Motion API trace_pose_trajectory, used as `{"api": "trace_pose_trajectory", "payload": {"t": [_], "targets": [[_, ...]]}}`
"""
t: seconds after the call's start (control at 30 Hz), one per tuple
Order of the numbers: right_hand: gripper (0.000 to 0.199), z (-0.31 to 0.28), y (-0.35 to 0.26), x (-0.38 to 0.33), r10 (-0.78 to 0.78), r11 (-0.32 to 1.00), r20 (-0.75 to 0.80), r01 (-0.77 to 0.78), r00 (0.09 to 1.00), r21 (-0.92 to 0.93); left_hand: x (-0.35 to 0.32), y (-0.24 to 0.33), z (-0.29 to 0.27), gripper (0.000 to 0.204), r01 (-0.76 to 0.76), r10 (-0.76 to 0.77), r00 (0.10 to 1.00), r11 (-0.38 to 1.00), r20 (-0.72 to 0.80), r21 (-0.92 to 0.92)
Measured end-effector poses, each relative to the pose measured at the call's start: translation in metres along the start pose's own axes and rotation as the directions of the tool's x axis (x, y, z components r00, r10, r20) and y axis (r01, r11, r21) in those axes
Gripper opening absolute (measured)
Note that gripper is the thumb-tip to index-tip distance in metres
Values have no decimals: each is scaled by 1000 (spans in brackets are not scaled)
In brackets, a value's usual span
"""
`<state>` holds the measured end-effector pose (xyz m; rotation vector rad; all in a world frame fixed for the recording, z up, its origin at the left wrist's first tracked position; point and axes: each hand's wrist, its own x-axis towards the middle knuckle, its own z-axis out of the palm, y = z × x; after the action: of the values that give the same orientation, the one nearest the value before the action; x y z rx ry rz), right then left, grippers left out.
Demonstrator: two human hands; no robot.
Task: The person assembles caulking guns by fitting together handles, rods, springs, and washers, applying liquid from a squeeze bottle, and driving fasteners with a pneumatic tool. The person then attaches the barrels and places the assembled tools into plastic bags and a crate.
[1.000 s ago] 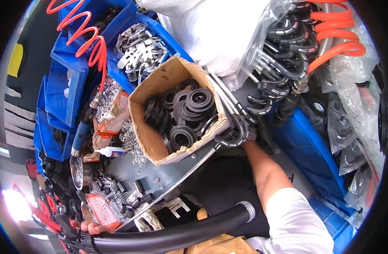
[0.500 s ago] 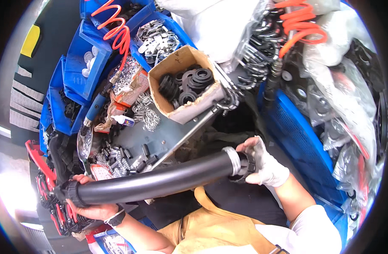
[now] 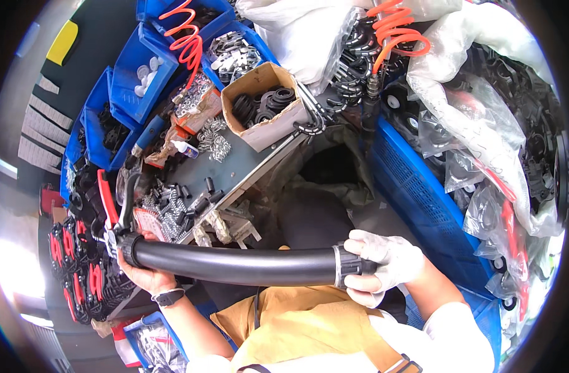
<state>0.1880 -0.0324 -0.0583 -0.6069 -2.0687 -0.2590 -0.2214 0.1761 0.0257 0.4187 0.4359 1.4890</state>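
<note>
A thick, slightly curved black tube point(image 3: 241, 262) lies nearly level across my front, carried between both hands. My left hand point(image 3: 149, 278), bare and with a dark wristband, is wrapped round its left end from below. A black ribbed collar point(image 3: 130, 250) sits there, beside a red lever point(image 3: 107, 198) and a black lever point(image 3: 131, 198) that stand up. My right hand point(image 3: 387, 267), in a white glove, grips the black end fitting point(image 3: 351, 265) at the other end. Just left of those fingers, a pale ring point(image 3: 338, 266) circles the tube.
Beyond the tube, a grey bench point(image 3: 216, 163) holds springs point(image 3: 214, 140), black cylinders and a cardboard box point(image 3: 266, 133) of black rings. Blue bins point(image 3: 135, 74) line the left. A blue crate point(image 3: 421, 193) with bagged parts stands right. Orange coiled hoses point(image 3: 393, 31) hang above.
The tube's right end has come down, so it now lies almost level. My right fingers have closed round the end fitting. The levers at the left end now stand upright in view.
</note>
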Motion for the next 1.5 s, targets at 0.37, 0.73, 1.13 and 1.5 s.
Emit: {"api": "trace_pose_trajectory", "payload": {"t": [0.37, 0.73, 1.13, 1.5], "targets": [[37, 13, -30, -26, 332, 904, -32, -308, 943, 298, -3, 4, -5, 51, -64, 76, 992, 990, -98, 127], [59, -4, -39, 23, 868, 294, 292, -889, 402, 352, -1, 7, -7, 56, -50, 68, 983, 993, -170, 112], [53, 49, 33, 42, -15, 989, -241, -22, 970, -147, 26, 26, 14, 50, -128, 150, 971, 984, -185, 125], [37, 177, -20, 25, 870, -4, 393, -792, 298, 611, -4, 47, 114, 71, -159, -27, 825, 947, 565, 278]]}}
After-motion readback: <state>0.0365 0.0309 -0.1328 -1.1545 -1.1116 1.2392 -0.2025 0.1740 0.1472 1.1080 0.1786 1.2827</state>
